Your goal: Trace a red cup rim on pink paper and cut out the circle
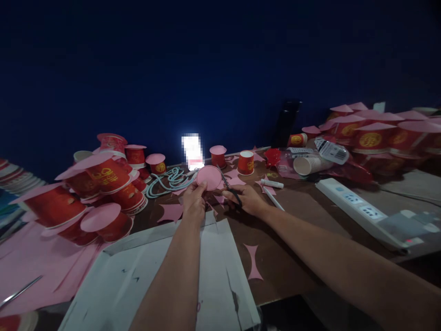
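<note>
Between thumb and fingers, my left hand (pixel 195 201) grips a pink paper circle (pixel 209 178) by its lower left edge. My right hand (pixel 244 198) is closed around dark-handled scissors (pixel 234 193), whose blades point up and left beside the circle's right edge. Pink paper scraps (pixel 171 212) lie on the brown table (pixel 285 271) around both hands. Just beyond them stand a red paper cup (pixel 245 163) with its white inside showing and a red cup topped by a pink disc (pixel 218 156).
Stacked red cups with pink discs (pixel 106 174) crowd the left, and more (pixel 372 133) the right. A power strip (pixel 358 202), a white marker (pixel 272 184) and bagged cups (pixel 312 164) lie right. A coiled cable (pixel 168 181) and lit screen (pixel 193 151) sit behind; a flattened white box (pixel 220 262) lies in front.
</note>
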The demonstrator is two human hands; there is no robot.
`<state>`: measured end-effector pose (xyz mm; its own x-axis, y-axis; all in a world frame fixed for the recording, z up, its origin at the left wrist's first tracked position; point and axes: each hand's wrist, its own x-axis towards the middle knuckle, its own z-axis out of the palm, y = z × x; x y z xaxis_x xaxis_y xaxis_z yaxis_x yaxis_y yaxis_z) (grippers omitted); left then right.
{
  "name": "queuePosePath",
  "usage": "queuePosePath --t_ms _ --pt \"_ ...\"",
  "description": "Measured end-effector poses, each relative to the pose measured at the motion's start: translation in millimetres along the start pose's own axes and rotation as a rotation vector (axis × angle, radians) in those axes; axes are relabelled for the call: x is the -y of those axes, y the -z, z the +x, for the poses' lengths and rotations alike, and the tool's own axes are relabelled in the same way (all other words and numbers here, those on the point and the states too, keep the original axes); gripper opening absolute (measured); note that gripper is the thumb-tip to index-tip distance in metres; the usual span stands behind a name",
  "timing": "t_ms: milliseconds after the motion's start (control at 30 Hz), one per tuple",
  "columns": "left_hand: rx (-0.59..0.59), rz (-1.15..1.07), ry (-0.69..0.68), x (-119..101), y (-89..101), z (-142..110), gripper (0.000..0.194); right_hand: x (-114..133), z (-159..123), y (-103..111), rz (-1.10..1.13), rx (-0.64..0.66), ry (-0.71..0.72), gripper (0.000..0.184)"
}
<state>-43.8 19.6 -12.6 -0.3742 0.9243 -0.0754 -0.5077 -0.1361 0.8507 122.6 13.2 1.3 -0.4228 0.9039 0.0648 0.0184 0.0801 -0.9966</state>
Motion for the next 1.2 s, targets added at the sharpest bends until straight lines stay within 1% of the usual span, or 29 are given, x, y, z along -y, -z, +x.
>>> queuePosePath --t_ms 167,267,533,733,900,1000,1200 --pt "-0.041 0.022 0.0 -1.0 -0.8 -0.6 0.036 -1.0 0.4 0.3 -0.006 -0.005 -0.017 0.048" --pt "-0.038 0.031 -0.002 -3.0 -1.8 -2.2 0.036 -3.0 0.9 1.0 -0.021 -0.009 -0.007 0.047" --pt "-0.107 0.079 0.022 -11.3 -4.9 -8.3 0.028 -7.3 1.8 1.8 -0.035 -0.009 -0.033 0.046" --pt "-0.069 0.022 0.011 -8.9 -3.4 -5.9 0.034 -5.4 1.5 1.4 -0.036 -0.005 -0.015 0.043" --pt "-0.09 0.031 0.006 -8.3 -3.3 -5.4 0.035 -5.8 2.3 1.5 -0.03 0.0 -0.012 0.045" --pt "-0.071 0.017 -0.015 -7.7 -2.9 -5.0 0.036 -7.6 3.1 1.5 -0.037 -0.002 0.001 0.047" --pt "-0.068 -0.005 -0.046 -5.6 -0.2 -3.1 0.037 -6.1 2.2 0.7 -0.035 0.003 -0.018 0.048"
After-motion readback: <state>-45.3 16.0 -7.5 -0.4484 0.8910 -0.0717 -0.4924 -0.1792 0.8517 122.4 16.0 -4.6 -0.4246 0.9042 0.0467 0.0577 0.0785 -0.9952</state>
